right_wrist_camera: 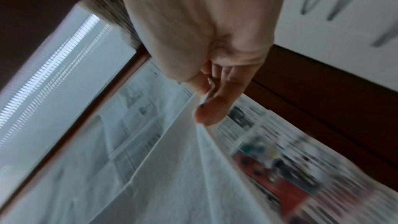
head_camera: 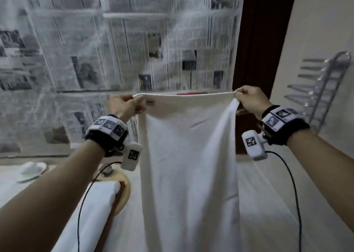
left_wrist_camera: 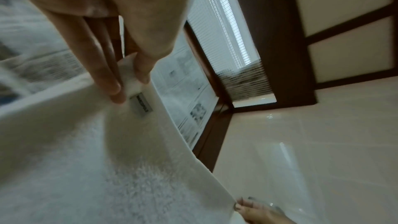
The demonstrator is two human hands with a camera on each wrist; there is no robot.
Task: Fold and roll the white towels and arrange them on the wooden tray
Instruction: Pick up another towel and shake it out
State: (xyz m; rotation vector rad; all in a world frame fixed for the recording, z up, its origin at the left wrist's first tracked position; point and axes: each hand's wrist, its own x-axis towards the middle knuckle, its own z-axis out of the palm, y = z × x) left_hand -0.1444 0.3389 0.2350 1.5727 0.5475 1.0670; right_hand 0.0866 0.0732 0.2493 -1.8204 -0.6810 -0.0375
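A white towel [head_camera: 188,156] hangs stretched in the air in front of me, held by its two top corners. My left hand [head_camera: 132,103] pinches the top left corner, close to a small dark label [left_wrist_camera: 141,104]. My right hand [head_camera: 242,96] pinches the top right corner between thumb and fingers [right_wrist_camera: 212,113]. The towel's lower end drapes down onto the white surface. At lower left a folded white towel [head_camera: 92,213] lies on the wooden tray [head_camera: 113,211], whose brown edge shows beside it.
Newspaper sheets [head_camera: 115,41] cover the wall behind the towel. A dark wooden frame [head_camera: 258,50] stands to the right, with a chrome rack [head_camera: 321,85] on the tiled wall. A white cup and saucer [head_camera: 31,168] sit at left, and a round beige basin rim [head_camera: 124,194] is near the tray.
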